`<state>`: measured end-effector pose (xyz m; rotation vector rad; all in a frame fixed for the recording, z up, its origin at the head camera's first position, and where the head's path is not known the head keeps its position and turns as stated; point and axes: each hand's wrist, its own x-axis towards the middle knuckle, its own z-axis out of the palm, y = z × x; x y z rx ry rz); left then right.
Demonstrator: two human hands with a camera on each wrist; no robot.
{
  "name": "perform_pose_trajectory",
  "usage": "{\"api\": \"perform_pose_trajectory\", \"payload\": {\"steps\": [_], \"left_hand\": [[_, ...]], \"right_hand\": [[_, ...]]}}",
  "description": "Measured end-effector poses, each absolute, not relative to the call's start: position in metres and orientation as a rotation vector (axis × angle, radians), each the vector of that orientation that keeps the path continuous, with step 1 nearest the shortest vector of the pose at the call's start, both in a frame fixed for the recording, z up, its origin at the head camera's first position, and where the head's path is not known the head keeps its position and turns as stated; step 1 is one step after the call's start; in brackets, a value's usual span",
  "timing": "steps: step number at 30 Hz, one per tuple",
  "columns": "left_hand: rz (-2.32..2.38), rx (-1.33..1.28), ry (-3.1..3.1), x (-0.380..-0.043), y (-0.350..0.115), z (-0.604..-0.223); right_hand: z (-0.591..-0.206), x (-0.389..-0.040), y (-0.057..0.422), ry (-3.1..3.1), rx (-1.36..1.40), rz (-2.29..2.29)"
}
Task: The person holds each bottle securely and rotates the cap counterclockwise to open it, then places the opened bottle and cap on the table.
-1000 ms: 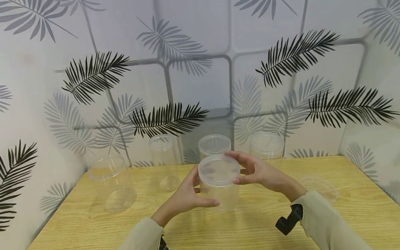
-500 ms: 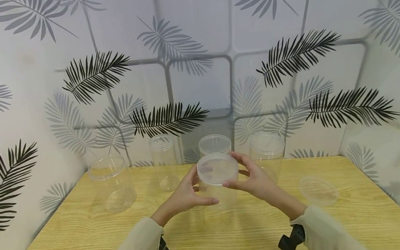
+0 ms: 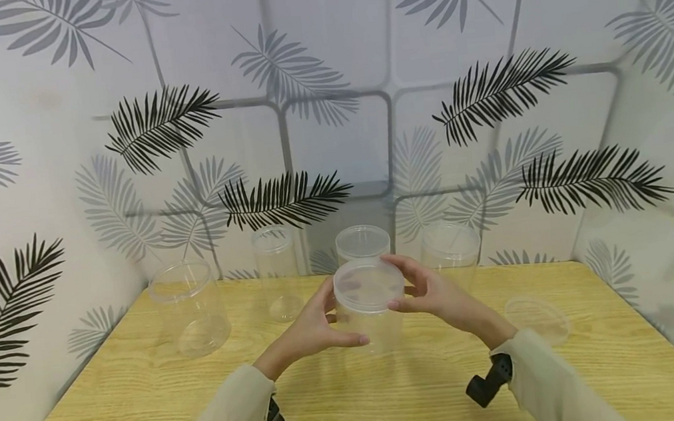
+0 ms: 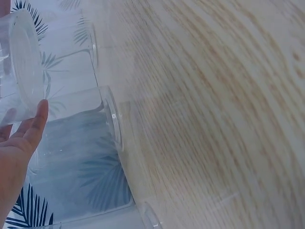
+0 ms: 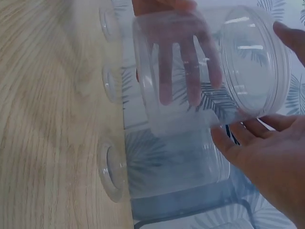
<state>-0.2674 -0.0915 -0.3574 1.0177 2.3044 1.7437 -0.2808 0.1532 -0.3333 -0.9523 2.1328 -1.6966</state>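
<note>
In the head view, a clear plastic jar (image 3: pixel 373 337) is held upright in front of me at the middle of the table. My left hand (image 3: pixel 308 330) grips its lower body, thumb on the near side. My right hand (image 3: pixel 437 295) pinches the rim of the frosted lid (image 3: pixel 369 288) on top, thumb in front and fingers behind. The right wrist view shows the left hand's fingers through the transparent jar wall (image 5: pixel 164 121), with the base raised off the wood. From the left wrist, the left fingers (image 4: pixel 38 121) curve round the jar's base.
Behind the held jar stands another lidded jar (image 3: pixel 362 243). A slim tall jar (image 3: pixel 278 269) and a wide jar (image 3: pixel 186 317) are to the left; one more jar (image 3: pixel 451 244) stands back right. A loose clear disc (image 3: pixel 537 320) lies on the wooden table (image 3: pixel 168 412) at right.
My right hand's fingers and thumb shifted left along the lid's rim, then came back right. The left hand and the jar stay almost in place.
</note>
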Motion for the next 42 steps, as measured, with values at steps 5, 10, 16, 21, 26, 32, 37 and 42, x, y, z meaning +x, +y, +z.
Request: {"api": "perform_pose_trajectory", "payload": {"steps": [5, 10, 16, 21, 26, 32, 37, 42], "left_hand": [[1.734, 1.024, 2.290, -0.267, -0.092, -0.357], [1.725, 1.013, 2.293, -0.268, -0.093, -0.358], [1.723, 1.015, 2.301, -0.268, -0.093, -0.359], [1.727, 1.026, 2.313, -0.269, -0.094, -0.360], [1.737, 1.018, 2.322, -0.269, -0.094, -0.360], [1.740, 1.016, 2.331, -0.268, -0.094, -0.360], [1.742, 1.018, 2.323, -0.268, -0.095, -0.360], [1.740, 1.014, 2.296, -0.267, -0.095, -0.360]], "right_hand": [[-0.331, -0.289, 0.157, 1.994, -1.022, -1.649], [-0.330, -0.290, 0.158, 1.950, -1.035, -1.639], [-0.330, -0.281, 0.156, 2.054, -0.989, -1.667], [-0.333, -0.268, 0.147, 2.286, -0.911, -1.733], [-0.338, -0.260, 0.136, 2.439, -0.822, -1.808], [-0.342, -0.258, 0.128, 2.551, -0.757, -1.799], [-0.342, -0.263, 0.133, 2.451, -0.817, -1.776], [-0.339, -0.275, 0.145, 2.126, -0.930, -1.768]]}}
